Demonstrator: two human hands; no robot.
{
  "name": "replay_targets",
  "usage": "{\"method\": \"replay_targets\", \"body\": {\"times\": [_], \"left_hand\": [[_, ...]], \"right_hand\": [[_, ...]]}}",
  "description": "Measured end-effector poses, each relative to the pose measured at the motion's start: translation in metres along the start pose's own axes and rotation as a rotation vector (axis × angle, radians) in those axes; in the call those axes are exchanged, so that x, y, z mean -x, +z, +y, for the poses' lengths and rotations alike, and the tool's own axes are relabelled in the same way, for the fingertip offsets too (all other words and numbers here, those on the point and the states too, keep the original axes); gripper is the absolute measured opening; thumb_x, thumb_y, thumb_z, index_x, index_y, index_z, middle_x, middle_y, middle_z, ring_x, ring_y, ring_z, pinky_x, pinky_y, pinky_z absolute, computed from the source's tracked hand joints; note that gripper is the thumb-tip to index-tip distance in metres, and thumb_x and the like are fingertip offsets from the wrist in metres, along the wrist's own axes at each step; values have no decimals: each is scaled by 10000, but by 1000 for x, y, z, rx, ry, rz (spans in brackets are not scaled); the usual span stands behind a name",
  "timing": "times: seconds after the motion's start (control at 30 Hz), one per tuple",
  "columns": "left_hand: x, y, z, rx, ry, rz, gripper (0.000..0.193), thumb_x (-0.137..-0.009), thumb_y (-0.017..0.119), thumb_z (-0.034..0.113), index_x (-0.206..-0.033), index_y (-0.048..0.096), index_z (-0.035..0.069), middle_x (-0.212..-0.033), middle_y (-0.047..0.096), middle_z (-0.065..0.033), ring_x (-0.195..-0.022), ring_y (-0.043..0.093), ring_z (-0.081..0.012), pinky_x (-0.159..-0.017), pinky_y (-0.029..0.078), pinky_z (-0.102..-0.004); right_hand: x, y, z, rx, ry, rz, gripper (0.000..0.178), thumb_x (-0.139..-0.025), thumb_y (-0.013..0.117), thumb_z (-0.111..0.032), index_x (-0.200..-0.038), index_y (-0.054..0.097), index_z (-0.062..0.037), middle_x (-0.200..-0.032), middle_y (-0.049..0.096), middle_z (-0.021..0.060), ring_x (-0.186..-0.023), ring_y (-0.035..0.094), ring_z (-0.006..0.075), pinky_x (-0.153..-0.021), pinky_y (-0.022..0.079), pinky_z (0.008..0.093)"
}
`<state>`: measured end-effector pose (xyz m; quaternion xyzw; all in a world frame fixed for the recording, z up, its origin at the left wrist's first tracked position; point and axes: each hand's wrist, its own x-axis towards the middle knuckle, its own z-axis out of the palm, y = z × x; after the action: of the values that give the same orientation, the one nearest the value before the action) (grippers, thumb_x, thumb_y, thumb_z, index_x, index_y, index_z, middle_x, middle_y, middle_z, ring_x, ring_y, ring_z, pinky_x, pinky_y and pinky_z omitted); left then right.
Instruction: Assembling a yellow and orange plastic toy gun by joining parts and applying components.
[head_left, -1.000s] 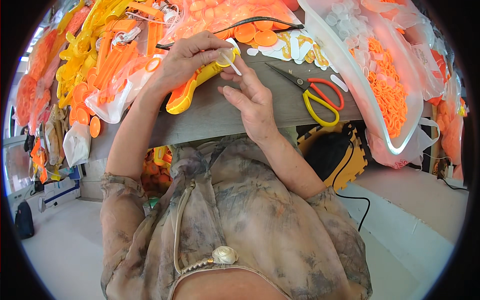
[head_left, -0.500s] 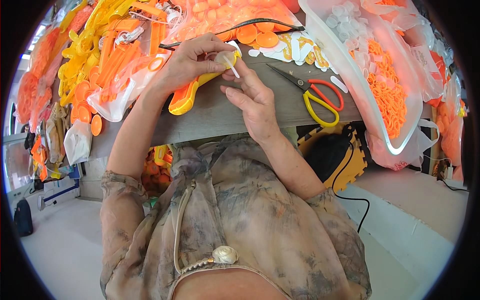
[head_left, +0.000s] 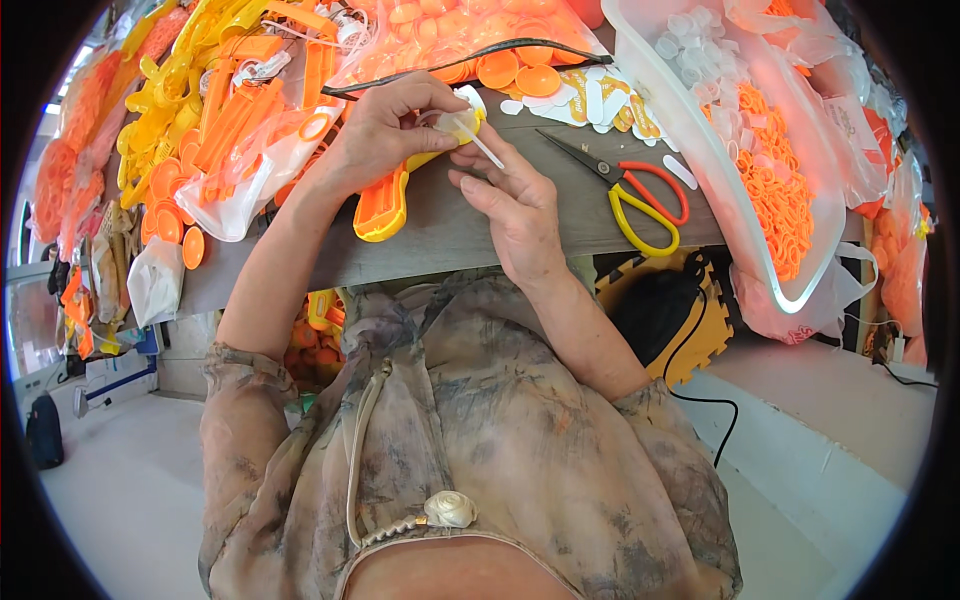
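Note:
A yellow-and-orange plastic piece with a long handle (head_left: 381, 208) lies between my hands, tilted, its upper end toward the table's far side. At that end are a small clear round part (head_left: 459, 122) and a thin white strip (head_left: 484, 146) sticking out toward my right hand. My left hand (head_left: 388, 125) is closed, thumb and forefinger pinching at the clear part. My right hand (head_left: 515, 200) curls its fingers against the upper end from the right, its thumb apart. How those fingertips grip is partly hidden.
Scissors (head_left: 625, 190) with red and yellow handles lie right of my hands. Behind are white and gold stickers (head_left: 605, 100) and a bag of orange cups (head_left: 440, 40). A translucent bin (head_left: 690, 130) holds orange and clear pieces. Orange and yellow parts (head_left: 225, 120) pile up at left.
The handled piece has shifted slightly right and turned a little more upright. The white strip now points further right and shows more of its length. Both hands have moved slightly right.

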<state>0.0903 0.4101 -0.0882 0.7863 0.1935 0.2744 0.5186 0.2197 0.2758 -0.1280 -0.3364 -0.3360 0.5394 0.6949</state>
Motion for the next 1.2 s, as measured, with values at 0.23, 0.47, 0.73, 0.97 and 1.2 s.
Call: {"method": "replay_targets", "body": {"times": [0.23, 0.47, 0.73, 0.97, 1.2], "left_hand": [[0, -1, 2, 9, -65, -3, 284, -728, 727, 28, -1005, 667, 45, -901, 554, 10, -789, 498, -83, -704, 411, -229], [3, 18, 12, -232, 69, 45, 323, -681, 730, 16, -990, 640, 42, -841, 580, -45, -822, 552, -172, -721, 449, -298], [13, 34, 21, -732, 391, 79, 474, -636, 711, -17, -1082, 567, 52, -887, 603, -97, -819, 553, -290, -686, 469, -369], [12, 37, 22, -672, 338, 77, 564, -625, 687, -68, -1153, 524, 43, -908, 614, -111, -844, 564, -291, -729, 472, -379], [19, 32, 42, -718, 334, 49, 585, -633, 699, -43, -1187, 530, 40, -1016, 615, -120, -933, 558, -303, -775, 479, -366]], "right_hand": [[-3, -2, -10, 119, 22, 7, 522, -846, 549, 0, -1350, 417, 22, -1203, 543, 90, -1102, 516, 166, -932, 459, 335], [-7, -15, -38, 377, 191, -22, 436, -838, 605, -41, -1258, 505, 20, -1143, 567, 102, -1040, 534, 138, -847, 482, 292], [-19, -18, -49, 538, 162, -68, 560, -793, 710, -118, -1233, 395, 25, -997, 583, 119, -860, 583, 164, -759, 484, 289], [-32, -10, -24, 965, 27, 153, 581, -762, 703, -202, -1208, 419, 41, -790, 594, 124, -731, 607, 223, -684, 478, 339], [-30, -10, -32, 1068, -33, 120, 613, -783, 685, -251, -1241, 402, 42, -818, 613, 143, -766, 617, 262, -702, 482, 362]]}}
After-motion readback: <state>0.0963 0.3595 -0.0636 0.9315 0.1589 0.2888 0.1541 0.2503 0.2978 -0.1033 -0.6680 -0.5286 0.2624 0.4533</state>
